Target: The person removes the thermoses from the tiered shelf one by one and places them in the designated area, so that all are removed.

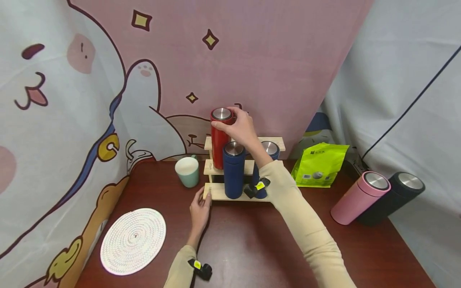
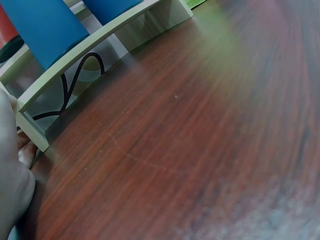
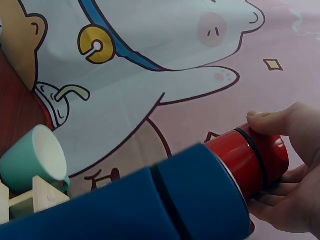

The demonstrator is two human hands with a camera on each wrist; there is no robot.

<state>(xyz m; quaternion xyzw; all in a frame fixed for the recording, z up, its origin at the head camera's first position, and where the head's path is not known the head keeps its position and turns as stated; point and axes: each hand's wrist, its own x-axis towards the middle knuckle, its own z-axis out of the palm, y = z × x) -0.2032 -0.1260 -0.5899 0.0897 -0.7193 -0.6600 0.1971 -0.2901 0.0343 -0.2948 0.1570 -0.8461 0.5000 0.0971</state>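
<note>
A red thermos (image 1: 219, 140) stands upright at the left end of the middle shelf of a wooden tiered rack (image 1: 217, 192). My right hand (image 1: 240, 127) grips it near its steel-topped lid, thumb on one side and fingers round the other, as the right wrist view also shows. In front of it a blue thermos (image 1: 234, 176) stands on the lowest shelf. A second blue thermos (image 1: 270, 148) is to its right, partly hidden by my right forearm. My left hand (image 1: 200, 210) holds the rack's lower left end, its fingers behind the end panel (image 2: 33, 131).
A mint-green mug (image 1: 188, 173) stands left of the rack, and a round woven mat (image 1: 133, 242) lies at the front left. Right of the rack are a lime-green pouch (image 1: 318, 166), a pink thermos (image 1: 356, 200) and a black thermos (image 1: 396, 196). A printed cloth (image 1: 273, 60) hangs behind.
</note>
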